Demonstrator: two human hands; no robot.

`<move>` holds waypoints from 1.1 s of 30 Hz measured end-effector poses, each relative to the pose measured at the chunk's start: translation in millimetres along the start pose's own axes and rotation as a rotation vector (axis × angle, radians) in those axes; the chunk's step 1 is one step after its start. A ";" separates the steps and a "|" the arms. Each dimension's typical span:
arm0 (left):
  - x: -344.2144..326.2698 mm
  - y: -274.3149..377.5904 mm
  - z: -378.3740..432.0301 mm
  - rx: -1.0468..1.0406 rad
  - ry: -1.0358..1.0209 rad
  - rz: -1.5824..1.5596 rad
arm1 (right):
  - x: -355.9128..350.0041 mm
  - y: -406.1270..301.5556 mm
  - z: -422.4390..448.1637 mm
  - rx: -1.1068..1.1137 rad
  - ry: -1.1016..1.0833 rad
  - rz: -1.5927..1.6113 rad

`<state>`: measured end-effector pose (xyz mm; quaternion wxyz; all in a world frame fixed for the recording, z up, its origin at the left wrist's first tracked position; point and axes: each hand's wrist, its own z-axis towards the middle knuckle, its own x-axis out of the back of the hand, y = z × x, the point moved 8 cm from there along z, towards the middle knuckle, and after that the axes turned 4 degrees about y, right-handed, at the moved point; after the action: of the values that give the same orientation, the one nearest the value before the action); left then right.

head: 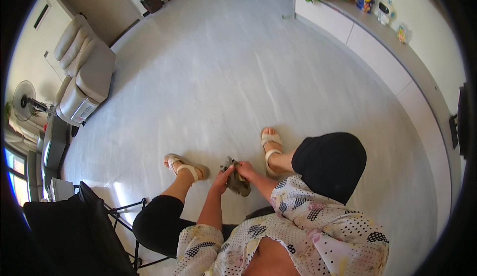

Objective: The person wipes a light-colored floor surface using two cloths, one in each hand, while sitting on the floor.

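Note:
Between my knees, low over the grey floor, both hands hold a small grey-brown object [237,183]. It has a rumpled, cloth-like upper part and a rounded lower end; it may be a small shoe, but I cannot tell for sure. My left hand [222,177] grips it from the left, thumb on top near its upper end. From the other side my right hand [245,170] closes on its upper right edge. Fingers hide part of it. My feet, in pale strapped sandals [273,141], rest on the floor on either side.
A black folding chair [63,235] stands close at my left. Beyond it are a standing fan [24,101] and a grey recliner [95,71]. Along the right wall runs a low cabinet [376,54] bearing plants and figurines [385,12]. A potted plant [152,2] stands far back.

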<state>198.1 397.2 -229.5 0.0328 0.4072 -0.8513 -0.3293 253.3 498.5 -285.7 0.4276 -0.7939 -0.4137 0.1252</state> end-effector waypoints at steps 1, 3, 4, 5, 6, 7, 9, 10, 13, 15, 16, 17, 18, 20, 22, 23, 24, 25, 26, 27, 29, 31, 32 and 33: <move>-0.1 0.5 -7.0 0.036 0.011 0.022 | -0.1 5.5 -3.5 -0.011 0.039 -0.008; 2.5 -10.4 -12.7 0.186 0.061 0.389 | -2.1 22.4 -7.0 0.000 0.078 -0.065; 1.2 3.7 -5.6 0.143 0.096 0.366 | 5.6 6.8 0.6 0.002 0.051 -0.017; 6.2 7.4 5.5 0.131 0.107 0.363 | 9.5 -7.3 3.8 0.003 0.025 0.029; -3.1 17.7 25.9 0.010 0.048 0.446 | 21.0 -1.4 11.6 -0.047 0.026 0.190; -4.3 31.2 32.3 -0.105 0.007 0.523 | 21.2 -6.1 8.6 -0.046 0.030 0.192; 7.7 42.5 31.6 -0.148 0.053 0.502 | 14.3 -14.7 -1.2 -0.114 0.011 0.482; 16.3 51.1 26.6 -0.189 0.121 0.558 | 13.0 -23.2 -6.6 -0.113 0.012 0.481; 39.7 54.7 20.4 -0.290 0.228 0.633 | 18.3 -31.8 -11.8 -0.187 0.023 0.644; 58.4 43.1 19.2 -0.284 0.323 0.559 | 33.6 -23.4 -2.0 -0.207 0.081 0.871; 77.3 34.2 19.1 -0.276 0.336 0.549 | 42.5 -31.4 -1.1 -0.172 0.087 0.899; 99.6 27.9 19.3 -0.265 0.386 0.541 | 48.0 -36.6 9.9 -0.129 0.024 0.954; 114.0 19.9 21.6 -0.253 0.423 0.532 | 61.2 -41.3 20.3 -0.105 -0.001 1.029; 123.4 25.0 13.9 -0.190 0.547 0.456 | 108.4 -20.1 57.6 -0.042 0.156 1.131; 176.5 30.2 -0.5 -0.246 0.655 0.481 | 137.1 -48.5 78.7 0.027 0.285 0.867; 171.4 32.5 7.6 -0.261 0.631 0.434 | 198.1 -47.6 92.2 0.311 0.464 0.481; 198.0 31.5 -0.9 -0.270 0.664 0.389 | 219.1 -68.0 87.3 0.426 0.687 -0.047; 234.0 26.0 -5.5 -0.308 0.709 0.407 | 237.2 -73.6 90.8 0.430 0.742 -0.183; 265.7 24.5 -18.4 -0.330 0.757 0.448 | 244.6 -82.6 87.1 0.431 0.765 -0.282; 279.5 26.8 -35.8 -0.320 0.854 0.528 | 263.2 -88.7 78.3 0.421 0.808 -0.389; 313.6 16.3 -65.1 -0.150 1.052 0.622 | 301.6 -88.7 63.1 0.333 0.941 -0.470; 317.1 14.4 -85.5 -0.109 1.208 0.713 | 343.9 -63.7 34.6 0.188 1.024 -0.536; 317.0 12.3 -90.2 -0.111 1.191 0.723 | 360.2 -49.2 21.6 0.074 1.066 -0.572; 318.7 11.0 -96.3 -0.114 1.198 0.764 | 366.9 -35.9 8.5 0.062 1.074 -0.574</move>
<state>9.6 122.9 -215.5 0.6294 0.1889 -0.7515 -0.0586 458.6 794.2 -205.8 0.6160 -0.5900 -0.3338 -0.4012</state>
